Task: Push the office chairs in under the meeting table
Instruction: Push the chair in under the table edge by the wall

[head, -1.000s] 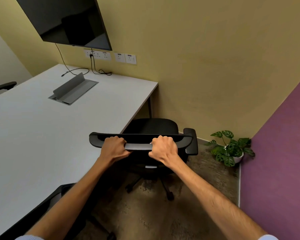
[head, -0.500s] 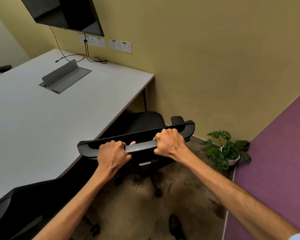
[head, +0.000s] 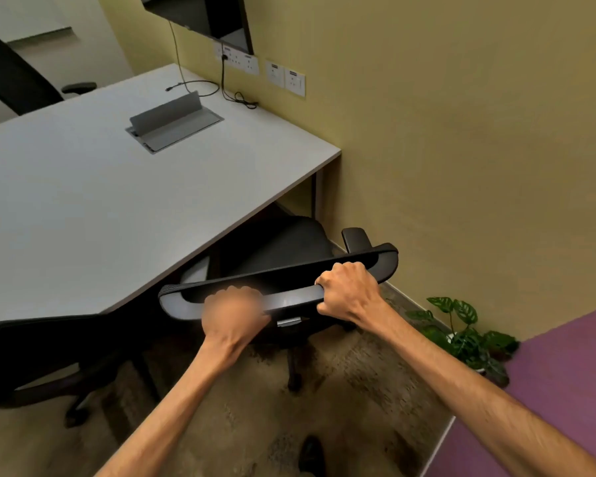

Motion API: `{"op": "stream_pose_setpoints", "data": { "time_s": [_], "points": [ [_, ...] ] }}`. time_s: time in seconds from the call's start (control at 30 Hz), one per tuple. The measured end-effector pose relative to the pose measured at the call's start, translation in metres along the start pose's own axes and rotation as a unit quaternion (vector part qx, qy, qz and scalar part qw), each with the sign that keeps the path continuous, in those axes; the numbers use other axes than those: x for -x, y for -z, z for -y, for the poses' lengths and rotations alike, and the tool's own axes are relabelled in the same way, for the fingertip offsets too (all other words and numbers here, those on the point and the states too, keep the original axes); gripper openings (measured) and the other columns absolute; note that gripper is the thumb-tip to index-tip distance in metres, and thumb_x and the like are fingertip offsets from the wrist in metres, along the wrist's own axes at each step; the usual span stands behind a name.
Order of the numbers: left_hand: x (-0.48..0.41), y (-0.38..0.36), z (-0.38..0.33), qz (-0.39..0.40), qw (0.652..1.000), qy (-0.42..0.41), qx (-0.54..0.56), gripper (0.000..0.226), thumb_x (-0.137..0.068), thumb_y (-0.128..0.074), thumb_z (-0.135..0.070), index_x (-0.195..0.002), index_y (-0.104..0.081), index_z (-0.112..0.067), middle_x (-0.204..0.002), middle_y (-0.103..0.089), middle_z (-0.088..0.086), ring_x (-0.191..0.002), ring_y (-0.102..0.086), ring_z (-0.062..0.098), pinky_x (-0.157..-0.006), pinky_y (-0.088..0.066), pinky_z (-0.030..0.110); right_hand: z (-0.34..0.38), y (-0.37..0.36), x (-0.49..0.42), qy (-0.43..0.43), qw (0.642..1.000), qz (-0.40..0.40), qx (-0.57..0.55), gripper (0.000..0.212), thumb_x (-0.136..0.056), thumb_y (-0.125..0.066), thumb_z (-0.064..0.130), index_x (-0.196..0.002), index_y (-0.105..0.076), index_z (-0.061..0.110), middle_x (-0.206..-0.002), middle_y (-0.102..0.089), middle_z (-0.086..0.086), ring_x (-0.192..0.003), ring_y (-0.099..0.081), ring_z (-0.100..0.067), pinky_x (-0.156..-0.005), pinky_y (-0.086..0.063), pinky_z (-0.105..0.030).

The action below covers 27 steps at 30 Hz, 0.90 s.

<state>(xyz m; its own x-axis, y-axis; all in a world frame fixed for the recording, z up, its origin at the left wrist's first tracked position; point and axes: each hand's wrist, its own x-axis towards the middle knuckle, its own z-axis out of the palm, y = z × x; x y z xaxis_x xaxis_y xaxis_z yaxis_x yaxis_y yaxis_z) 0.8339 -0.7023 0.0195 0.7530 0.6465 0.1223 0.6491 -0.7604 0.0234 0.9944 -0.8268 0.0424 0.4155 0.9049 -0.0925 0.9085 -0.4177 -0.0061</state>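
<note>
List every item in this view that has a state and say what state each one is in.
Held office chair: seat partly under meeting table.
Right hand: gripping the backrest top.
Left hand: blurred, grip unclear.
Cable box lid: open.
Wall screen: off.
Near chair: partly tucked in.

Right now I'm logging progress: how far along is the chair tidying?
Done: nothing fully. In hand: the right hand grips the chair backrest, the blurred left hand is at it, and its seat is partly under the table. Left: the near-left chair, apparently not tucked in.
</note>
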Motion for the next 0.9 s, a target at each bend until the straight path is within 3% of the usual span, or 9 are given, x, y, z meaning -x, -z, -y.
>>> {"op": "stream_pose_setpoints", "data": {
  "time_s": [0.17,0.23,0.3,0.5,0.57,0.63,0.73,0.9],
  "points": [
    [0.005,-0.001,-0.027,0.006,0.999,0.04,0.006,0.011,-0.052,-0.073,-0.029,-0.053,-0.069,-0.018,-0.04,-0.052,0.003,-0.037,-0.053,0.026,-0.047,-0.024,0.021,-0.026,-0.004,0.002,0.048,0.999,-0.008,-0.006,0.025,-0.058,-0.052,0.03,-0.068,-0.072,0.016,-0.048,-0.042,0.002,-0.044,-0.04,-0.018,-0.042,-0.018,-0.024],
    [0.001,-0.006,-0.047,-0.034,0.998,0.052,-0.006,0.02,-0.054,-0.061,-0.036,-0.049,-0.066,-0.018,-0.038,-0.051,0.003,-0.035,-0.052,0.027,-0.046,-0.025,0.021,-0.048,-0.007,0.0,0.07,0.997,0.007,-0.022,0.021,-0.058,-0.053,0.03,-0.061,-0.068,0.016,-0.047,-0.041,0.003,-0.043,-0.038,-0.017,-0.042,-0.017,-0.023],
    [0.008,-0.006,-0.045,-0.018,0.997,0.068,0.011,0.029,-0.056,-0.051,-0.041,-0.046,-0.064,-0.017,-0.037,-0.05,0.004,-0.033,-0.052,0.028,-0.045,-0.026,0.021,-0.047,-0.012,0.001,0.087,0.996,-0.024,-0.028,0.019,-0.058,-0.052,0.03,-0.056,-0.064,0.016,-0.046,-0.039,0.004,-0.041,-0.036,-0.016,-0.041,-0.015,-0.022],
    [-0.017,-0.019,-0.114,-0.03,0.989,0.144,-0.012,0.016,-0.037,-0.068,-0.031,-0.044,-0.062,-0.018,-0.037,-0.05,0.002,-0.033,-0.052,0.025,-0.045,-0.021,0.017,-0.121,-0.012,-0.023,0.155,0.988,-0.012,-0.012,0.023,-0.059,-0.052,0.031,-0.063,-0.067,0.015,-0.05,-0.048,0.0,-0.046,-0.041,-0.019,-0.044,-0.023,-0.025],
    [-0.043,-0.015,-0.141,-0.052,0.983,0.173,-0.021,0.019,-0.039,-0.067,-0.033,-0.047,-0.064,-0.016,-0.039,-0.053,0.004,-0.035,-0.054,0.027,-0.044,-0.028,0.019,-0.153,0.003,-0.048,0.179,0.984,-0.022,0.001,0.026,-0.057,-0.051,0.032,-0.065,-0.068,0.014,-0.055,-0.058,-0.005,-0.049,-0.049,-0.022,-0.048,-0.028,-0.026],
    [-0.054,-0.013,-0.158,-0.011,0.979,0.203,-0.023,0.022,-0.042,-0.071,-0.035,-0.052,-0.067,-0.015,-0.044,-0.057,0.007,-0.04,-0.058,0.029,-0.045,-0.036,0.023,-0.17,0.007,-0.061,0.209,0.977,-0.025,0.012,0.031,-0.055,-0.048,0.033,-0.066,-0.069,0.013,-0.059,-0.062,-0.008,-0.054,-0.058,-0.027,-0.05,-0.03,-0.026],
    [-0.057,-0.013,-0.18,0.021,0.969,0.246,-0.028,0.021,-0.051,-0.074,-0.032,-0.06,-0.07,-0.014,-0.052,-0.061,0.009,-0.05,-0.062,0.031,-0.051,-0.033,0.026,-0.187,0.003,-0.07,0.257,0.966,-0.02,0.029,0.037,-0.056,-0.045,0.035,-0.072,-0.071,0.014,-0.065,-0.065,-0.01,-0.061,-0.062,-0.03,-0.052,-0.031,-0.028],
    [-0.086,-0.004,-0.165,0.001,0.963,0.266,-0.045,0.018,-0.058,-0.072,-0.031,-0.06,-0.068,-0.014,-0.052,-0.06,0.008,-0.05,-0.061,0.031,-0.051,-0.03,0.026,-0.184,0.017,-0.104,0.268,0.962,-0.034,0.043,0.024,-0.061,-0.053,0.032,-0.067,-0.067,0.014,-0.061,-0.064,-0.008,-0.058,-0.061,-0.028,-0.051,-0.034,-0.027]
  ]
}}
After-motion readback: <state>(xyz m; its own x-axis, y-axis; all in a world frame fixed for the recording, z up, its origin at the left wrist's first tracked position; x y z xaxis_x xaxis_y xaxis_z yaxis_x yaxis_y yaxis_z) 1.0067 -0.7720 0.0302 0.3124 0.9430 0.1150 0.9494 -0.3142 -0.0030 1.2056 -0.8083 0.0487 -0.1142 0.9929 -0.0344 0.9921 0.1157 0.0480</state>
